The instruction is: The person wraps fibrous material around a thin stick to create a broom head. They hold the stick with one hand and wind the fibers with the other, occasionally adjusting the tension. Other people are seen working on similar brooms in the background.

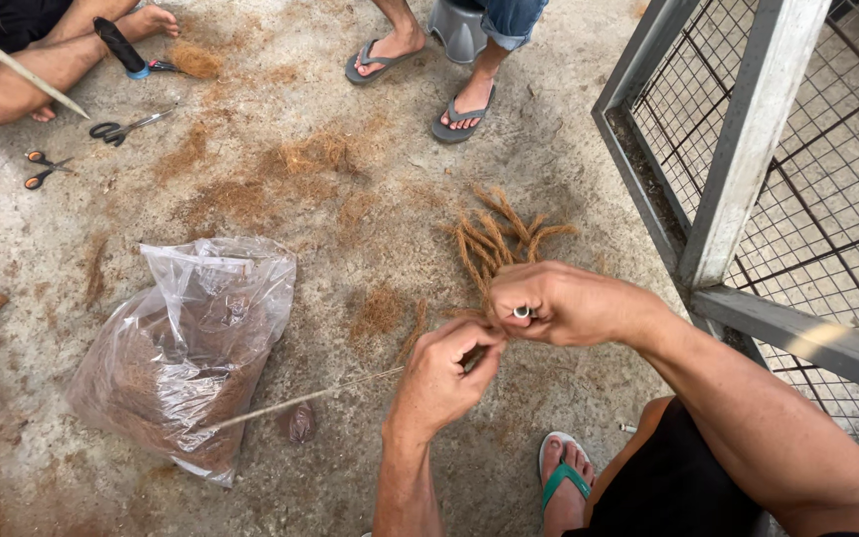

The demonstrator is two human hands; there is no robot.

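Note:
My right hand (pixel 561 303), with a ring on one finger, is closed around a bundle of brown coir ropes (pixel 497 239) whose loose ends fan out away from me over the concrete floor. My left hand (pixel 441 378) pinches the near end of the bundle just below the right hand, together with a thin strand of coir twine (pixel 300 398) that runs left toward a clear plastic bag (pixel 186 348) holding brown coir fibre. Both hands touch each other at the bundle.
A grey metal mesh frame (pixel 748 149) stands at right. Two scissors (pixel 126 127) (pixel 44 169) lie at top left near a seated person's legs (pixel 42 60). Another person's feet in flip-flops (pixel 464 109) and a grey stool (pixel 457 28) are at top. My foot (pixel 564 477) is below.

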